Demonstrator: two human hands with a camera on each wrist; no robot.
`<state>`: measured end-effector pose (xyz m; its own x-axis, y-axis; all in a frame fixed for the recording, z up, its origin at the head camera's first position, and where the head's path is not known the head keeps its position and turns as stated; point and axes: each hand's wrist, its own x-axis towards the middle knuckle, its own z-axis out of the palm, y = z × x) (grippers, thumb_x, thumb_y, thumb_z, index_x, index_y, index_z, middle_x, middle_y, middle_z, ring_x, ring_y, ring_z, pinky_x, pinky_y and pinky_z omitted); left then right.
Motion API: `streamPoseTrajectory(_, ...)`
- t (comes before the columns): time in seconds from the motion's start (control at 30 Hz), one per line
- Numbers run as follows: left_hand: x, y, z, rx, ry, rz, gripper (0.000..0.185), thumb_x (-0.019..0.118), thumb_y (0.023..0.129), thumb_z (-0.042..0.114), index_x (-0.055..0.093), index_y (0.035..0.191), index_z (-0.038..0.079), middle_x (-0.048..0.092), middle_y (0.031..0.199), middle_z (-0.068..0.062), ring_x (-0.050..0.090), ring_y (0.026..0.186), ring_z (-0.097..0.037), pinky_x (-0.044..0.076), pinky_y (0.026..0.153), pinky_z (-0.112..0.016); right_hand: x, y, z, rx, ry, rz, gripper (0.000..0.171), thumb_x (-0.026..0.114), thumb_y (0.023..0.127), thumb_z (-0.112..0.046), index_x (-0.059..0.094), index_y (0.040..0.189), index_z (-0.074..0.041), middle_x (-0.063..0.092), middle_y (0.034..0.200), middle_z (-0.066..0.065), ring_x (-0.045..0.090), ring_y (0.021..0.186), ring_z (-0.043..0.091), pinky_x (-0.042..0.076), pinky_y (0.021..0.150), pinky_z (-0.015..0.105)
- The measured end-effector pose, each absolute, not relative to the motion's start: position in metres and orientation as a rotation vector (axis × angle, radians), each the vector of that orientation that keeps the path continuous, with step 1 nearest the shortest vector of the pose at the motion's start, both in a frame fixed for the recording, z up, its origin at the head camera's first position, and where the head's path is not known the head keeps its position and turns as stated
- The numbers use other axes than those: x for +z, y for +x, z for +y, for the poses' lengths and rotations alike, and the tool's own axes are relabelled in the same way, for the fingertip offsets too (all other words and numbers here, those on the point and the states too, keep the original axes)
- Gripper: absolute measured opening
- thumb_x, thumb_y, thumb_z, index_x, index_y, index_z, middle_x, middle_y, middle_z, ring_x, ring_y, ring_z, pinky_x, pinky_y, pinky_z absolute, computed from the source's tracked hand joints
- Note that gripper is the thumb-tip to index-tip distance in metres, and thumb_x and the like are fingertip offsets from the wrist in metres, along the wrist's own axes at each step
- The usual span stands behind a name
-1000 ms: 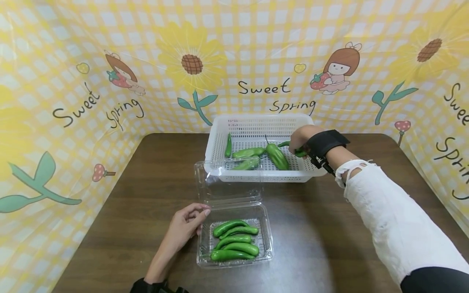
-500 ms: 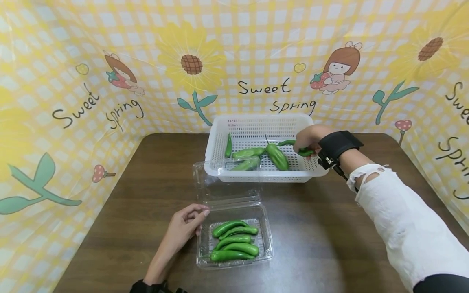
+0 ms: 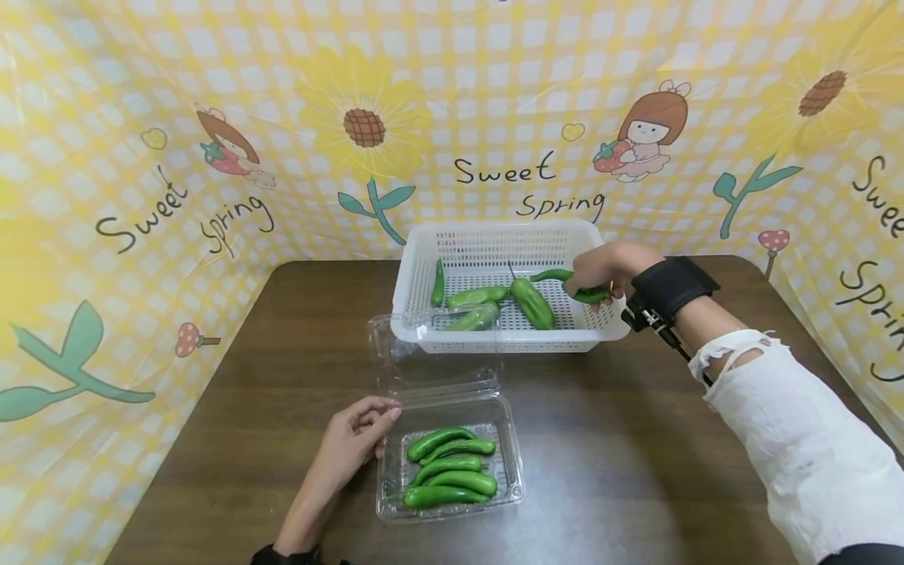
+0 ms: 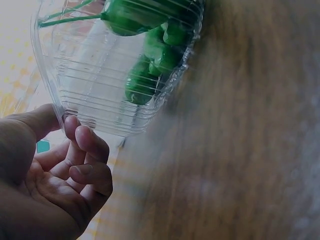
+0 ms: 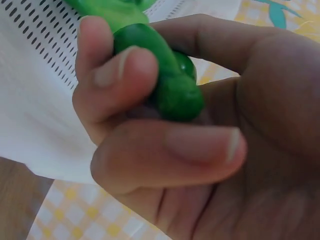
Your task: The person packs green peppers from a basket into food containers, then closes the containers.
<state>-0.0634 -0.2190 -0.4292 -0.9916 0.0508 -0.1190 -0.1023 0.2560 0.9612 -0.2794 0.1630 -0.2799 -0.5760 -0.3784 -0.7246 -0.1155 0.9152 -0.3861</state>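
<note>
My right hand is inside the white perforated basket, at its right side. Its curled fingers hold a small green chili pepper, which pokes out from under them in the head view. Another green pepper lies just left of these fingers. Down at the front, my left hand pinches the upper left rim of a clear plastic clamshell box between thumb and fingertips. Several slim green peppers lie stacked side by side in that box. Its transparent lid stands raised, overlapping the basket's front.
In the basket are a wide green pepper, a long pale green pepper and a slim pepper against the left wall. A yellow checked cloth rises behind the brown wooden table.
My right hand has shifted a little to the right inside the basket, the chili pepper moving with it. My left hand keeps its pinch on the box rim.
</note>
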Motion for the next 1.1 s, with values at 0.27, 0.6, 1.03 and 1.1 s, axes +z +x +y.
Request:
streamPoseTrajectory(0.27,-0.431,-0.063,-0.218,1.871,-0.013,2.383,0.029,0.069,0.094,0.025,0.067,0.114,0.004,0.055,0.062,-0.002,0.049,0.048,-0.009,0.035,0.04,-0.019,-0.273,-0.271,0.162,-0.301,-0.481,2.22,0.04,0.042,0.099,-0.02,0.054,0.062,-0.011,0.061,0.064,-0.001,0.043,0.048,0.008,0.036,0.046,0.021)
streamPoseTrajectory(0.6,-0.431,-0.063,-0.217,1.858,-0.038,2.371,0.029,0.068,0.095,0.026,0.066,0.114,0.004,0.054,0.061,-0.001,0.048,0.047,-0.008,0.034,0.04,-0.018,-0.267,-0.254,0.164,-0.302,-0.55,2.247,0.037,0.043,0.102,-0.022,0.053,0.068,-0.011,0.059,0.063,-0.001,0.045,0.048,0.008,0.039,0.047,0.021)
streamPoseTrajectory(1.03,-0.431,-0.064,-0.215,1.839,-0.024,2.398,0.026,0.065,0.097,0.025,0.066,0.116,0.007,0.054,0.061,-0.002,0.048,0.048,-0.01,0.034,0.041,-0.019,-0.259,-0.234,0.169,-0.384,-0.588,2.252,0.036,0.043,0.102,-0.021,0.055,0.07,-0.009,0.061,0.064,0.0,0.044,0.045,0.008,0.038,0.044,0.021)
streamPoseTrajectory(1.1,-0.431,-0.064,-0.215,1.838,-0.032,2.402,0.025,0.065,0.098,0.024,0.066,0.115,0.007,0.054,0.06,-0.001,0.048,0.048,-0.01,0.035,0.041,-0.019,-0.258,-0.231,0.169,-0.377,-0.602,2.255,0.037,0.042,0.102,-0.02,0.056,0.07,-0.008,0.061,0.063,0.0,0.044,0.044,0.008,0.038,0.043,0.021)
